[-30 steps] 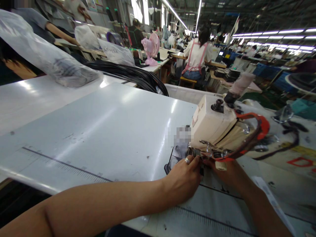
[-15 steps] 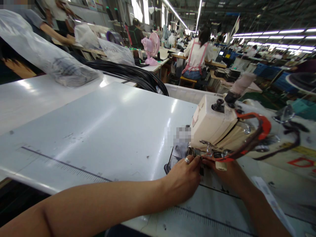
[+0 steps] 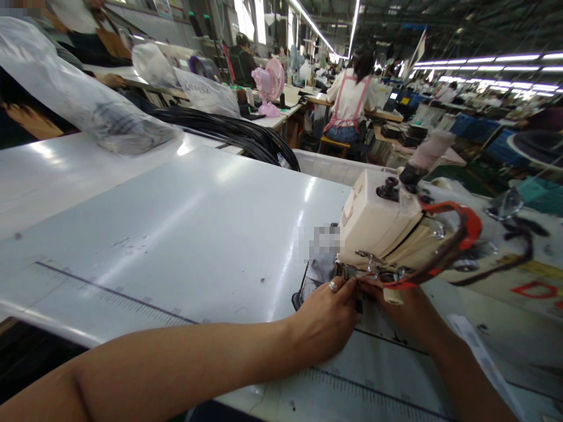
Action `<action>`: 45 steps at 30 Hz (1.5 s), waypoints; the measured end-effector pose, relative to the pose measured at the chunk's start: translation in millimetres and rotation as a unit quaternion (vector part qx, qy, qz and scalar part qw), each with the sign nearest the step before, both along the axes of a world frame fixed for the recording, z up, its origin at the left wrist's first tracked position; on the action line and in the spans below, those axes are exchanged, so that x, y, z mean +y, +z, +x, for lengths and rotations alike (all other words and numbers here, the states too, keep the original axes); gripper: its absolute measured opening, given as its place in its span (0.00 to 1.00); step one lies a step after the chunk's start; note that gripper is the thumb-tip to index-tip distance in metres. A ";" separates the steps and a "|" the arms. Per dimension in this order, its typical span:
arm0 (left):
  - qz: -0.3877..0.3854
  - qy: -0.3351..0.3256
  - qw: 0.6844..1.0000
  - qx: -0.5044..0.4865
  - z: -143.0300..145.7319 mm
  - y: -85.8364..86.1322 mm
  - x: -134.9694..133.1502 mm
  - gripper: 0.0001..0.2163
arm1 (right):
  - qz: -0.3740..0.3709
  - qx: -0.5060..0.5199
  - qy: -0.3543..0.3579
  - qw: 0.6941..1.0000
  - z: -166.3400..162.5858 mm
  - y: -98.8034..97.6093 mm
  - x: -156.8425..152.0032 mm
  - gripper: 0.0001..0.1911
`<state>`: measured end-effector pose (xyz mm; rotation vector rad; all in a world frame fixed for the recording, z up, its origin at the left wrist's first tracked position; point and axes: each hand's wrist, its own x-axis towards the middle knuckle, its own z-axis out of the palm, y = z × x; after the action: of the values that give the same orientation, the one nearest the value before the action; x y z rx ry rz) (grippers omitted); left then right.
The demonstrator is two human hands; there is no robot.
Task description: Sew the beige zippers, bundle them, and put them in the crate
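You are sitting in a long, strip-lit sewing hall, at a glossy white table (image 3: 176,234) with a printed ruler line (image 3: 114,290) running along its near edge.

A small dark piece (image 3: 314,275) is lying under the needle end of the cream sewing machine head (image 3: 378,220), at about four o'clock in your view. Your left hand (image 3: 323,319) is resting on the table at the piece's five o'clock edge, its ringed fingers (image 3: 333,286) bent and drawn together with the tips against the piece; I cannot tell whether they are pinching it or only pressing on it. Your right hand (image 3: 398,305) is coming in from four o'clock, its fingertips tucked under the machine head and meeting the left ones, so their state is hidden.

An orange-red cord (image 3: 466,223) is looping off the machine towards three o'clock.

Across the last second both hands and the piece are staying exactly where they were. Only a co-worker's sleeve (image 3: 65,17) at eleven o'clock is shifting, behind a clear plastic bag (image 3: 88,105) and a bundle of black cables (image 3: 246,138). At twelve o'clock a pink fan (image 3: 270,82) is standing, and a person in a pink apron (image 3: 352,97) is sitting beyond it.
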<state>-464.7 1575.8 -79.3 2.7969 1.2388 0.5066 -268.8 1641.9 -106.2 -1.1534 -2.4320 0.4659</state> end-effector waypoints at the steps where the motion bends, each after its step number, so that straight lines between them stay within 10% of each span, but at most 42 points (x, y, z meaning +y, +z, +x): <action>1: 0.001 -0.001 1.000 0.001 0.1 -0.1 0.0 0.11 | 0.007 0.004 -0.003 1.000 -0.2 0.0 0.0 0.09; 45: -0.015 0.008 1.000 0.000 -0.5 0.3 -0.2 0.12 | 0.000 0.016 -0.027 1.000 0.7 -3.7 0.5 0.09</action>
<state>-465.2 1575.6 -79.0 2.7643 1.2583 0.4853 -268.1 1642.4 -109.9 -1.2001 -2.3679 0.4643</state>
